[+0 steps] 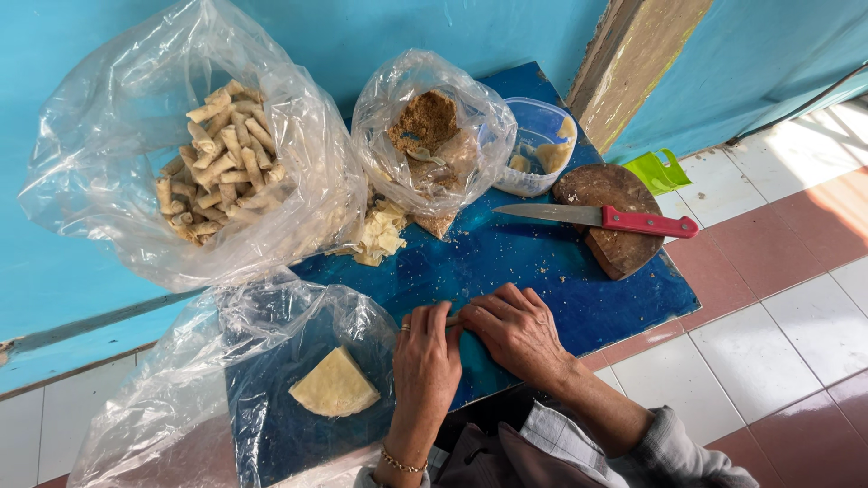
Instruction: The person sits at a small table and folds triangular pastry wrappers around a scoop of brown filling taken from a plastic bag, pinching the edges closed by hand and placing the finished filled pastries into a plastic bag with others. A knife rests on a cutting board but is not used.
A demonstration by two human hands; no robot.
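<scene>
Your blue table sits against a turquoise wall, with a tiled floor to your right. The largest thing on it is the clear bag of rolls at the far left, heaped with pale finished rolls. Nearer you on the left lies a second big clear bag, slumped open, with a folded stack of pale wrappers inside it. At the back, in the middle, stands a smaller bag of filling, brown and crumbly, with a spoon lying in it. Just at its foot, on the left, lies a heap of pale scraps.

To the right of the filling is a clear tub holding a few pale lumps. Beside it a round wooden board hangs over the table's right edge, and a knife with a red handle lies across it, blade pointing left. A green scoop rests on the floor behind the board.

Your left hand and right hand meet at the table's near edge, well apart from the bags. Both sets of fingers curl narrow, fingertips together, pinching a small roll between them. Only a sliver of it shows. It lies on the table under your fingers. You wear a ring on the left hand and a bracelet on that wrist.
</scene>
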